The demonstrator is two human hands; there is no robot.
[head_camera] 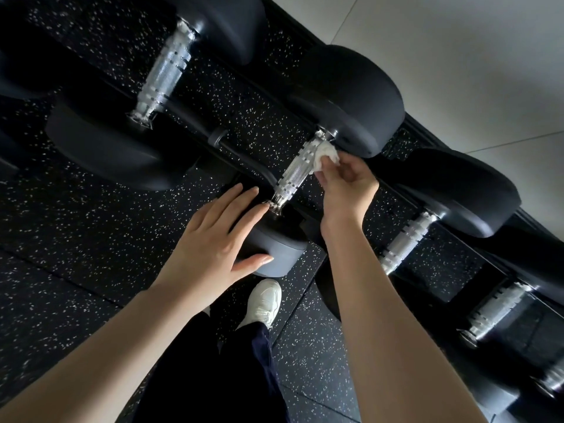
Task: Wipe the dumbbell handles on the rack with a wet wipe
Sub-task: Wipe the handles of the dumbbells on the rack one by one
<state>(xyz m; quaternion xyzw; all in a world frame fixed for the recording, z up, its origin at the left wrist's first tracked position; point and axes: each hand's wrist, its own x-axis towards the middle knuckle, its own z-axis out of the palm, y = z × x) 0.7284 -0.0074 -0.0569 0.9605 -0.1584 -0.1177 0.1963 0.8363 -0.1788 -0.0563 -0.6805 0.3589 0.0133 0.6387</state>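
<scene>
Pinching a wet wipe against the dumbbell handle, right hand fingers curl.

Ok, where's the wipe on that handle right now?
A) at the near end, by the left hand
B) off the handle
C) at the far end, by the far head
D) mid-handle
C: the right hand pinches the wet wipe against the far end of the handle, beside the far head; the left hand rests on the near head.
</scene>
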